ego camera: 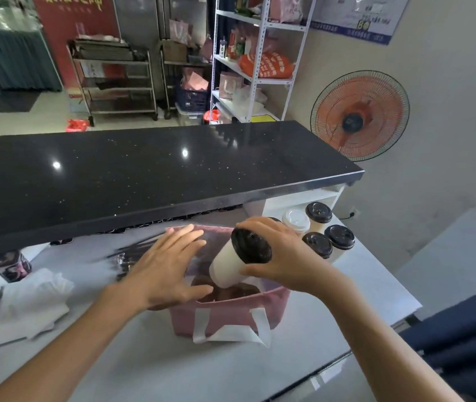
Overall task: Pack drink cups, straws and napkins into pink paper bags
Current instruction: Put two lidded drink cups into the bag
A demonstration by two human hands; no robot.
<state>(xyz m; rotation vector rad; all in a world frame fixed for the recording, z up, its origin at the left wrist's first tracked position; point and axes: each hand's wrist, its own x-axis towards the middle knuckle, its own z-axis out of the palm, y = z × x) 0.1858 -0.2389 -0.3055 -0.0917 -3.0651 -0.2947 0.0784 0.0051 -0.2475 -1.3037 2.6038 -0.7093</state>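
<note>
Glossy speckled stone counter [144,175]; matt pink paper bag [225,314].

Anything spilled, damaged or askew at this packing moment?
Nothing spilled or damaged. The cup in the right hand is tilted, lid on, its base entering the pink bag; that looks deliberate. The left hand rests open on the bag's rim. The napkins lie rumpled.
</note>
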